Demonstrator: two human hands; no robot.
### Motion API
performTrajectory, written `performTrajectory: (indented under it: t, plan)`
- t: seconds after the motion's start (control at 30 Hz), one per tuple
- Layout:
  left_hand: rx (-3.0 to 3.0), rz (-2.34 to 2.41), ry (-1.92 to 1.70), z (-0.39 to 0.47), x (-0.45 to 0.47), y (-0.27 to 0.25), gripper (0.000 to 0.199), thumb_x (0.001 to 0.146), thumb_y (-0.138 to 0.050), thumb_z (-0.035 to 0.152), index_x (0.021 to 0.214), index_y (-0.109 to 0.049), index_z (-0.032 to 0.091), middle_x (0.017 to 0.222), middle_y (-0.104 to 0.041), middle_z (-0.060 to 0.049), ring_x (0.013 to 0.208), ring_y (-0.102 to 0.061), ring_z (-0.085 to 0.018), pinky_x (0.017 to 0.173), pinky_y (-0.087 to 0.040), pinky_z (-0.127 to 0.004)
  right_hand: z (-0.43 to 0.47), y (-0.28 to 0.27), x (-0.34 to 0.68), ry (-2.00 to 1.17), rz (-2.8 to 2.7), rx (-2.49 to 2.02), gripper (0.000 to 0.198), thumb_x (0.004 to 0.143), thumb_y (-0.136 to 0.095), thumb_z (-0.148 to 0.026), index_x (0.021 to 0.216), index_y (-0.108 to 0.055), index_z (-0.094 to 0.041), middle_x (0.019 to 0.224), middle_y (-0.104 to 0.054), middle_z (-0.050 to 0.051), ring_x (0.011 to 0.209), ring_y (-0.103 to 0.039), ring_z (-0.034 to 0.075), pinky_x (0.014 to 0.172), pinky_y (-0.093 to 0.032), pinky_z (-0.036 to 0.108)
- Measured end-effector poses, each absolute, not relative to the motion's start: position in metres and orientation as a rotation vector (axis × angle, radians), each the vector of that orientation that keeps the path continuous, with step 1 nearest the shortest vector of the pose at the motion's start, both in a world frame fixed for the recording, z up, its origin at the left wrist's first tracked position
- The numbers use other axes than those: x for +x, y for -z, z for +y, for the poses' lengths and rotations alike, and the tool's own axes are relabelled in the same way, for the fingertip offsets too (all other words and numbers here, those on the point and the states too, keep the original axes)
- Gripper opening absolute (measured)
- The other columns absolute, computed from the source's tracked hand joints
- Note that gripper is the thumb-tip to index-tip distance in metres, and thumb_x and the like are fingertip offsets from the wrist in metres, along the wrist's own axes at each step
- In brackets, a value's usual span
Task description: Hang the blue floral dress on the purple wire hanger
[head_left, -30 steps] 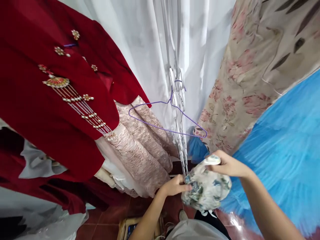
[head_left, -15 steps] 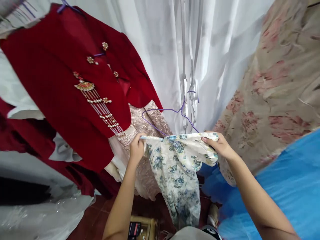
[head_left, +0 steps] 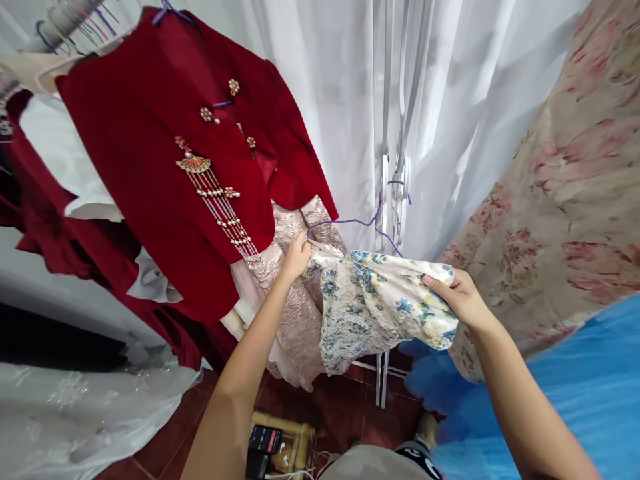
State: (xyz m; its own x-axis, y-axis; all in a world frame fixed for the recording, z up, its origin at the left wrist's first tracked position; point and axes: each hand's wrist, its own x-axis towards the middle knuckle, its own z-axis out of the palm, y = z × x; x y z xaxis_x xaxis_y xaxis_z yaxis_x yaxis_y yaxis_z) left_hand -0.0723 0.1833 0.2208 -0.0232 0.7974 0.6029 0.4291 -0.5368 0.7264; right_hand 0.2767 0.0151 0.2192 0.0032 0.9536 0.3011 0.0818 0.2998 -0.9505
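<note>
A white garment with blue and yellow flowers [head_left: 385, 300] hangs between my two hands, in front of a purple wire hanger [head_left: 345, 221]. My left hand [head_left: 297, 257] is closed on its left upper corner, close to the hanger's left end. Thumb on top, my right hand [head_left: 463, 299] pinches the right edge of the cloth. The hanger's hook rests at a white metal stand [head_left: 385, 193], and the garment hides the hanger's lower bar.
A red velvet jacket [head_left: 220, 193] with a beaded ornament hangs at left, over a pink brocade skirt [head_left: 295, 320]. Blue tulle [head_left: 565, 393] and a floral cloth [head_left: 580, 173] hang at right. Below, a bamboo stool [head_left: 300, 443] holds a phone [head_left: 265, 440] and earbuds.
The garment's long lower part has swung up and spread to the right, so it hangs shorter. My right hand sits slightly lower; my left is slightly higher. The view has shifted left.
</note>
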Motion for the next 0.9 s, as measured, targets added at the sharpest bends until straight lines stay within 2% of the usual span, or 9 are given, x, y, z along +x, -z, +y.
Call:
performTrajectory:
  t: [0.1, 0.2, 0.27, 0.33, 0.43, 0.5, 0.63, 0.77, 0.9]
  plan:
    - [2.009, 1.275, -1.525, 0.176, -0.084, -0.212, 0.029, 0.083, -0.054, 0.01, 0.107, -0.071, 0.017, 0.097, -0.073, -0.008, 0.091, -0.065, -0.023, 0.095, -0.047, -0.034, 0.022, -0.219, 0.286, -0.884, -1.41, -1.05, 0.048, 0.073, -0.076, -0.066, 0.078, -0.074, -0.018, 0.075, -0.071, 0.005, 0.062, -0.061, 0.019, 0.055, -0.048, 0.027]
    - [2.105, 1.298, -1.481, 0.164, -0.102, -0.208, 0.025, 0.088, -0.047, 0.016, 0.1, -0.069, 0.017, 0.076, -0.064, -0.002, 0.068, -0.055, -0.018, 0.076, -0.046, -0.028, 0.027, -0.228, 0.296, -0.752, -1.581, -1.081, 0.05, 0.081, -0.072, -0.062, 0.11, -0.075, -0.02, 0.107, -0.073, 0.01, 0.084, -0.067, 0.023, 0.068, -0.054, 0.029]
    - [2.127, 1.264, -1.46, 0.156, -0.115, -0.208, 0.022, 0.089, -0.045, 0.02, 0.095, -0.066, 0.018, 0.075, -0.061, -0.001, 0.068, -0.053, -0.017, 0.072, -0.044, -0.026, 0.026, -0.232, 0.301, -0.578, -1.653, -1.177, 0.062, 0.084, -0.071, -0.058, 0.135, -0.062, -0.023, 0.123, -0.068, 0.012, 0.09, -0.067, 0.023, 0.072, -0.055, 0.03]
    - [2.143, 1.221, -1.395, 0.149, -0.125, -0.212, 0.021, 0.089, -0.044, 0.023, 0.093, -0.064, 0.018, 0.081, -0.061, -0.001, 0.075, -0.055, -0.017, 0.072, -0.044, -0.026, 0.021, -0.231, 0.302, -0.411, -1.658, -1.316, 0.067, 0.087, -0.068, -0.056, 0.143, -0.054, -0.023, 0.115, -0.07, 0.012, 0.081, -0.066, 0.021, 0.067, -0.053, 0.03]
    - [2.249, 1.191, -1.238, 0.145, -0.134, -0.226, 0.021, 0.087, -0.044, 0.023, 0.092, -0.064, 0.018, 0.087, -0.064, -0.002, 0.083, -0.059, -0.019, 0.078, -0.047, -0.028, 0.013, -0.221, 0.299, -0.239, -1.605, -1.392, 0.052, 0.092, -0.063, -0.054, 0.131, -0.061, -0.02, 0.077, -0.068, 0.003, 0.063, -0.058, 0.017, 0.06, -0.046, 0.028]
    - [2.411, 1.175, -1.147, 0.149, -0.137, -0.24, 0.024, 0.087, -0.042, 0.019, 0.092, -0.065, 0.018, 0.091, -0.066, -0.004, 0.088, -0.06, -0.021, 0.085, -0.048, -0.031, 0.01, -0.216, 0.296, -0.15, -1.557, -1.334, 0.039, 0.093, -0.063, -0.051, 0.116, -0.066, -0.019, 0.065, -0.061, -0.001, 0.058, -0.052, 0.015, 0.057, -0.041, 0.026]
    - [2.68, 1.127, -1.134, 0.17, -0.128, -0.268, 0.03, 0.087, -0.039, 0.012, 0.095, -0.068, 0.017, 0.099, -0.068, -0.008, 0.097, -0.061, -0.022, 0.093, -0.048, -0.034, 0.014, -0.222, 0.295, -0.079, -1.513, -1.246, 0.027, 0.09, -0.067, -0.045, 0.088, -0.069, -0.018, 0.067, -0.062, 0.0, 0.059, -0.05, 0.014, 0.057, -0.038, 0.026]
    - [2.725, 1.045, -1.228, 0.192, -0.098, -0.283, 0.033, 0.084, -0.038, 0.006, 0.096, -0.067, 0.017, 0.096, -0.066, -0.007, 0.097, -0.06, -0.023, 0.094, -0.048, -0.037, 0.021, -0.23, 0.3, -0.171, -1.526, -1.232, 0.029, 0.087, -0.069, -0.046, 0.079, -0.068, -0.018, 0.062, -0.056, -0.002, 0.056, -0.044, 0.012, 0.053, -0.033, 0.025]
    - [2.674, 0.956, -1.272, 0.199, -0.077, -0.273, 0.031, 0.085, -0.037, 0.006, 0.095, -0.063, 0.018, 0.096, -0.064, -0.006, 0.097, -0.059, -0.022, 0.093, -0.048, -0.038, 0.023, -0.228, 0.306, -0.219, -1.519, -1.23, 0.031, 0.087, -0.069, -0.046, 0.076, -0.066, -0.018, 0.058, -0.048, -0.004, 0.053, -0.038, 0.01, 0.051, -0.028, 0.025]
